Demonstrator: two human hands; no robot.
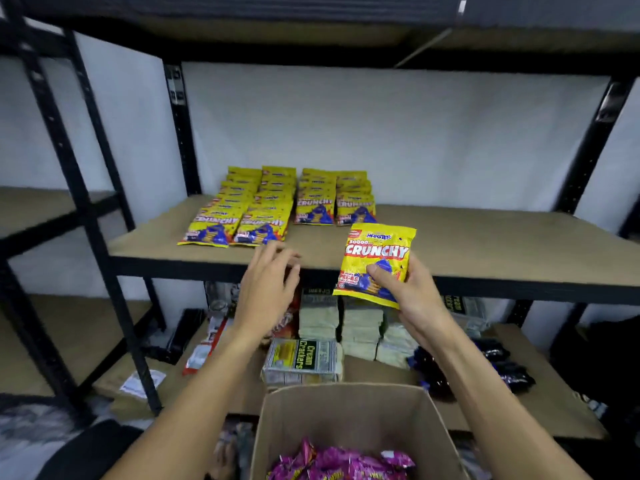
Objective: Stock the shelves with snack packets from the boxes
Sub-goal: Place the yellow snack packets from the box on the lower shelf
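your right hand [412, 292] has its grip closed on one yellow crunchy packet [375, 263], thumb across the lower front and the other fingers behind it. you hold the packet upright, its front facing you, just above the near edge of the middle shelf [485, 244], a little right of the centre. your left hand [268, 282] holds nothing; its grip is open, the fingers loosely spread and a little blurred, and it hovers at the near edge of the same shelf, left of the held packet.

on the shelf, toward the far left, four rows of the same yellow packets [273, 206] lie overlapping one another, from the far wall toward you. the two left rows reach nearer to you than the two right rows. the right part of the shelf is bare board.

below your arms stands an open cardboard box [346, 414] with pink packets [343, 464] inside. on the lower shelf, behind the box, lie packs of cream crackers [303, 362], and dark packets [505, 368] are at the right.
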